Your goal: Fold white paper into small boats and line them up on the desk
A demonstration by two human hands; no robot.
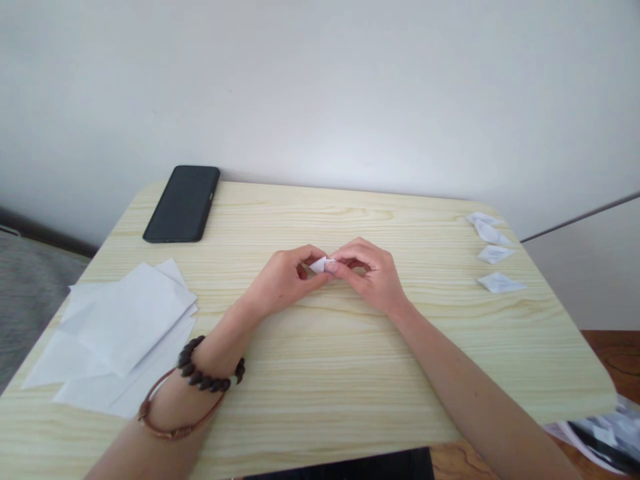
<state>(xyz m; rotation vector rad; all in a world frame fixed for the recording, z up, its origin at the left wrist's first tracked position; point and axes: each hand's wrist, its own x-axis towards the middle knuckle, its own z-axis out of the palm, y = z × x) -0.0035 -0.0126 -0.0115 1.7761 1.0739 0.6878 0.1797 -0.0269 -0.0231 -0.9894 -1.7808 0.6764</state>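
Observation:
A small folded piece of white paper (320, 265) is held at the middle of a light wooden table (320, 373), just above its surface. My left hand (286, 278) pinches its left side, fingers curled. My right hand (371, 273) pinches its right side, thumb and forefinger pressed on it. Most of the paper is hidden by my fingers. A dark bead bracelet and a brown cord sit on my left wrist (200, 380).
A loose stack of white paper sheets (125, 333) lies at the left. A black phone (183, 203) lies face down at the back left corner. Several small folded paper pieces (495, 257) lie at the right edge. A white wall stands behind the table.

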